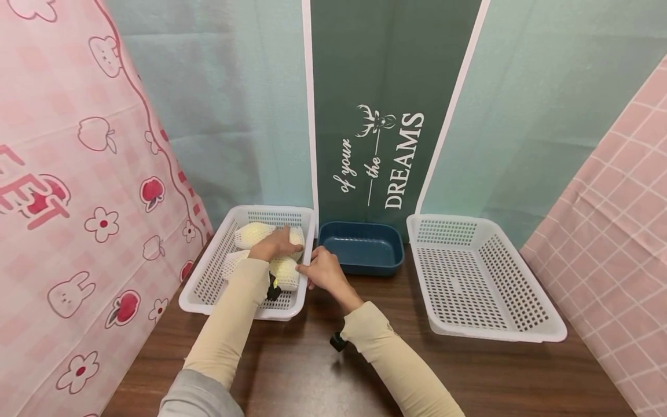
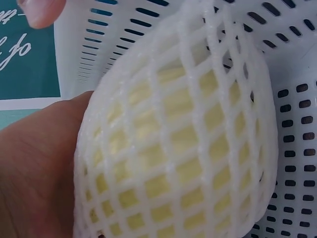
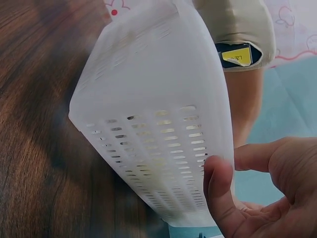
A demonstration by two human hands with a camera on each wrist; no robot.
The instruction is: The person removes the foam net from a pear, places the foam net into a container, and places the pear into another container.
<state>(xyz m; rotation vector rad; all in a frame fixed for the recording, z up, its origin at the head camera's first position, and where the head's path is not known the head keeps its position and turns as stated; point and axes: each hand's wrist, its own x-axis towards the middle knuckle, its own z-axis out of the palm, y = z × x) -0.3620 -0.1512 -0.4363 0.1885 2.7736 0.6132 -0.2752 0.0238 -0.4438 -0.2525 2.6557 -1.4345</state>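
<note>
Cream sleeves (image 1: 403, 368), lower centre, cover both forearms; grey fabric (image 1: 200, 397), lower left; black wrist units (image 1: 337, 341), one bearing a yellow label (image 3: 238, 56).

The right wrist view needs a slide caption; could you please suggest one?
The right hand grips the rim of a white perforated basket on a dark wood-grain table.

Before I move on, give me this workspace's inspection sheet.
Surface: brown wood-grain table.
Job's things: yellow rounded items in white foam nets, inside a white rectangular slotted plastic basket.
Clutter: blue rectangular tub; second white slotted plastic basket, to its right.
Hands: left hand among the netted items, grip unclear; right hand pinches the filled basket's rim.
Cables: nothing seen.
Surroundings: pink printed cloth left, green lettered cloth behind, pink grid cloth right.
</note>
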